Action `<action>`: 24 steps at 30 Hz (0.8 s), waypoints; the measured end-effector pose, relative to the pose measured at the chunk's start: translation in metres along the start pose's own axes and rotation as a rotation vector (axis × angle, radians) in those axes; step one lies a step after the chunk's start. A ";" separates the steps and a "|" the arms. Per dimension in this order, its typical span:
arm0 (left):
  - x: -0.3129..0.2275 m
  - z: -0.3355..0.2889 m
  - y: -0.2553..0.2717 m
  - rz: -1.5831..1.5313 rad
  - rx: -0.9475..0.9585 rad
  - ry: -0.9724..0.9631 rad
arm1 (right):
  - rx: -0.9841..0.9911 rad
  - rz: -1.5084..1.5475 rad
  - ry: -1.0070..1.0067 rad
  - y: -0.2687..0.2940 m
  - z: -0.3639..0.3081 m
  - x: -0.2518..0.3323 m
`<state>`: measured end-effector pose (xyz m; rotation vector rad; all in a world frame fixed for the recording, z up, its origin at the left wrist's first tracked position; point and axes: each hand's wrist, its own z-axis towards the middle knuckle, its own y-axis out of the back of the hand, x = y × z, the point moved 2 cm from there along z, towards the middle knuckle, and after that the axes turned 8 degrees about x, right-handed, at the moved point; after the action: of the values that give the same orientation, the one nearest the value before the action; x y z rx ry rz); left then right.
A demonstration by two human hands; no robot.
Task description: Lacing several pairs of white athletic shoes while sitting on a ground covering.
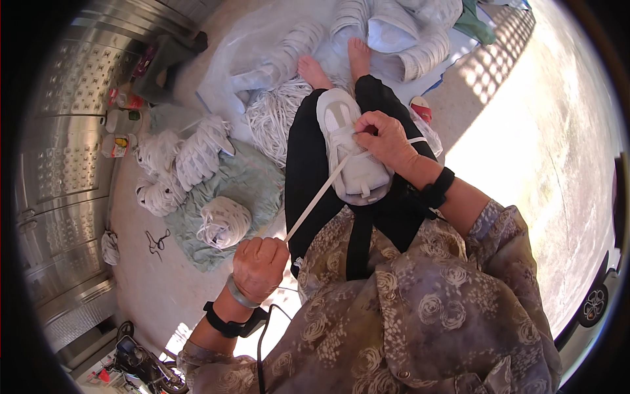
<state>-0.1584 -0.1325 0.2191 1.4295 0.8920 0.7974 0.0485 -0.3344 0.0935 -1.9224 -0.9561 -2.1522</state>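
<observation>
A white shoe upper (359, 172) lies on my lap between my thighs, its toe pointing away from me. From its lacing area a white shoelace (317, 197) runs taut down and left to my left hand (260, 266), which is closed in a fist round it. My right hand (386, 139) rests on the shoe, its thumb and fingers pinched at the lacing. What those fingertips hold is partly hidden. Another stretch of lace sticks out to the right from under my right hand.
A heap of white laces (268, 121) lies beyond my left knee. Stacked white shoe uppers (200, 154) and a single bundle (224, 222) sit on a green cloth (259, 190). More stacks (420, 56) stand beyond my bare feet. A metal door (62, 171) is at left.
</observation>
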 end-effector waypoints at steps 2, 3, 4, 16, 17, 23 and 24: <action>0.003 -0.007 -0.006 0.014 0.033 0.022 | 0.015 0.051 -0.016 0.000 0.000 -0.002; 0.007 -0.008 -0.013 0.013 0.060 0.072 | 0.026 0.102 -0.039 0.002 0.000 -0.002; 0.010 -0.009 -0.021 0.013 0.090 0.121 | 0.013 0.110 -0.005 0.004 0.000 -0.002; 0.011 0.069 -0.074 -0.192 -0.079 0.241 | 0.202 -0.308 0.161 0.026 -0.030 0.006; 0.010 0.078 -0.074 -0.205 -0.076 0.226 | 0.203 -0.313 0.144 0.026 -0.032 0.007; 0.010 0.114 -0.082 -0.158 -0.029 0.142 | 0.196 -0.300 0.078 0.027 -0.036 0.010; 0.011 0.117 -0.083 -0.153 -0.032 0.128 | 0.205 -0.291 0.053 0.026 -0.036 0.009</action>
<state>-0.0559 -0.1784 0.1298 1.2772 1.0685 0.7904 0.0280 -0.3704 0.1120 -1.7122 -1.4617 -2.1321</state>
